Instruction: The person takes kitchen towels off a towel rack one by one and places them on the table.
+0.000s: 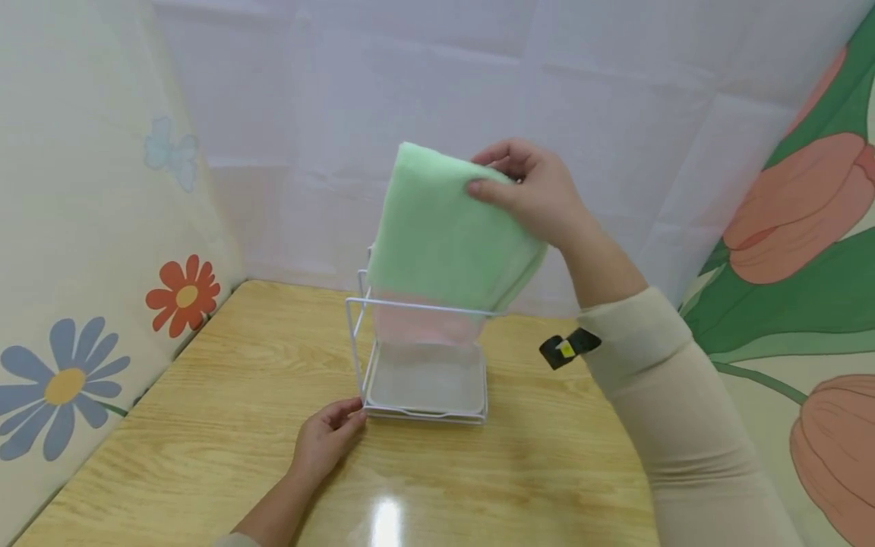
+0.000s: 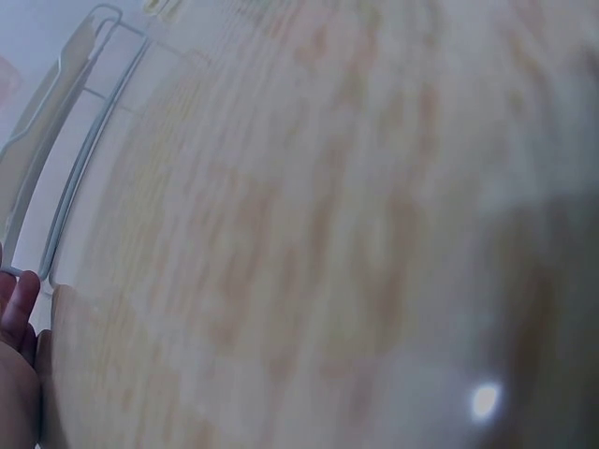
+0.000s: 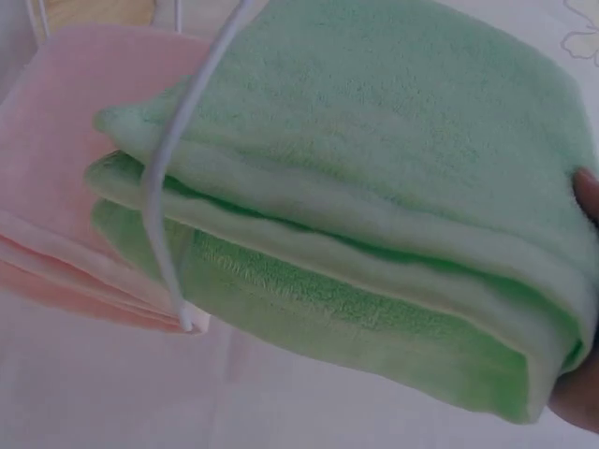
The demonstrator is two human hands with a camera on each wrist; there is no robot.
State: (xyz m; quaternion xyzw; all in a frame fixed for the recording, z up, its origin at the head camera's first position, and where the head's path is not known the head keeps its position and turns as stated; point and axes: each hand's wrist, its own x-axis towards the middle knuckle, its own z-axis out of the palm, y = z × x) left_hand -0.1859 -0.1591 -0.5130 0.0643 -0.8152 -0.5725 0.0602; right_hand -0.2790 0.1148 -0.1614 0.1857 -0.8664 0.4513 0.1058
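Observation:
My right hand [image 1: 540, 190] pinches a folded green towel [image 1: 444, 228] by its upper right side, thumb in front and fingers behind. The towel is tilted over a white wire rack [image 1: 424, 305], its lower edge overlapping the top rail in the head view. Below and behind it, a folded pink towel [image 1: 427, 327] is partly hidden. Seen from the right wrist, the green towel's [image 3: 374, 140] layered folds cross the curved white wire [image 3: 157, 178]. My left hand [image 1: 324, 441] holds the rack's front left bottom corner between thumb and fingers.
A pale tray [image 1: 427, 380] lies in the rack's base. The rack stands on a wood-grain table [image 1: 246, 380]. White cloth [image 1: 410, 68] hangs behind, with flower-patterned panels [image 1: 75, 228] at both sides. A black strap piece [image 1: 570, 348] sticks out from the right sleeve.

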